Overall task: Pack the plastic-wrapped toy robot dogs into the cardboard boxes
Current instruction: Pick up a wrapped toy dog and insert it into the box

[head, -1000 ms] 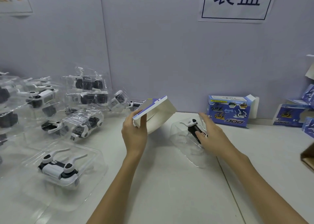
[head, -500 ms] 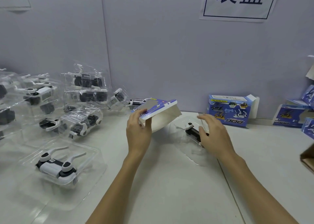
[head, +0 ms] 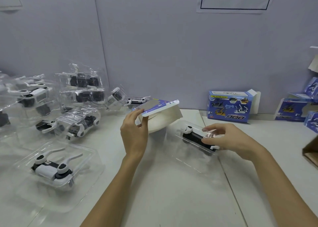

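Observation:
My left hand (head: 134,133) grips a blue cardboard box (head: 160,110) by its near end and holds it above the table, its open mouth facing right. My right hand (head: 228,139) pinches a black-and-white toy robot dog in a clear plastic shell (head: 194,139), which lies on the table just right of the box mouth. Another wrapped toy dog (head: 53,170) lies at the front left.
Several wrapped toy dogs (head: 77,106) are piled at the back left against the wall. A blue box with an open flap (head: 230,108) stands at the back, more blue boxes (head: 296,109) are stacked at far right, and a brown carton corner (head: 311,151) juts in from the right edge.
My left hand has tilted the box flatter and moved it slightly right. My right hand has shifted its grasp on the wrapped toy dog, turning it toward the box mouth.

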### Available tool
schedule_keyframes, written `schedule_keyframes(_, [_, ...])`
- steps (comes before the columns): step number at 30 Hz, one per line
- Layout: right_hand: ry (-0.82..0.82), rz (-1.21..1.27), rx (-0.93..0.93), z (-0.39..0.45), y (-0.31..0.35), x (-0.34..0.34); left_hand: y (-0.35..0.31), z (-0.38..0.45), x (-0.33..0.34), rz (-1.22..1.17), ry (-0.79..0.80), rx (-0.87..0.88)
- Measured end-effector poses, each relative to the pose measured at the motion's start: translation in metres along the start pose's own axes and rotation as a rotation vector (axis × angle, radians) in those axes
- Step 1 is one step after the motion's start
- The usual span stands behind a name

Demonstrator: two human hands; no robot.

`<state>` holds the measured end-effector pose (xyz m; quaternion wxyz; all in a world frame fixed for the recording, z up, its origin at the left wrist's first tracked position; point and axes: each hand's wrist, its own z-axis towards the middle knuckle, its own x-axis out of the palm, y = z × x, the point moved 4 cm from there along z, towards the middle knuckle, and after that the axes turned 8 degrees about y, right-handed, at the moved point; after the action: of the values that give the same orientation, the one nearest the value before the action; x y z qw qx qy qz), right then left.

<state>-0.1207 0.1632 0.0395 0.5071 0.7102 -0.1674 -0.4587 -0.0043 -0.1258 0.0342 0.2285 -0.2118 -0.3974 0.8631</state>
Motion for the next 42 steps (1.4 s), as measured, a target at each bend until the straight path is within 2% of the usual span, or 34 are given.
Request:
schedule_keyframes(5, [0.199,0.02,-0.094,-0.016,0.009,-0.002,-0.004,-0.003,0.005,0.158,0.054,0.065])
schedule_keyframes(8, [0.225,0.02,-0.133,-0.015,0.014,0.001,-0.006,-0.008,0.011,0.195,0.127,0.107])
schedule_keyframes(12, [0.111,0.059,-0.142,-0.002,0.01,0.014,-0.01,-0.007,0.01,0.132,0.186,0.147])
schedule_keyframes(15, [0.005,0.08,-0.13,0.006,0.002,0.019,-0.013,-0.007,0.01,0.2,0.298,0.254])
schedule_keyframes(18, [-0.029,0.092,-0.137,0.009,-0.001,0.02,-0.015,-0.006,0.008,0.249,0.324,0.318])
schedule_keyframes(24, [-0.112,0.104,-0.149,0.015,-0.003,0.024,-0.009,-0.007,0.01,0.23,0.521,0.318])
schedule_keyframes(27, [-0.139,0.118,-0.15,0.016,-0.004,0.027,-0.007,-0.004,0.008,0.241,0.516,0.311])
schedule_keyframes(33, [-0.177,0.096,-0.173,0.015,-0.001,0.03,-0.011,-0.002,0.001,0.429,0.487,0.42])
schedule_keyframes(38, [-0.279,0.103,-0.145,0.016,-0.003,0.031,0.006,-0.007,0.012,0.368,0.684,0.264])
schedule_keyframes(42, [-0.346,0.172,-0.118,0.015,-0.008,0.03,0.013,-0.011,0.02,0.269,0.744,0.227])
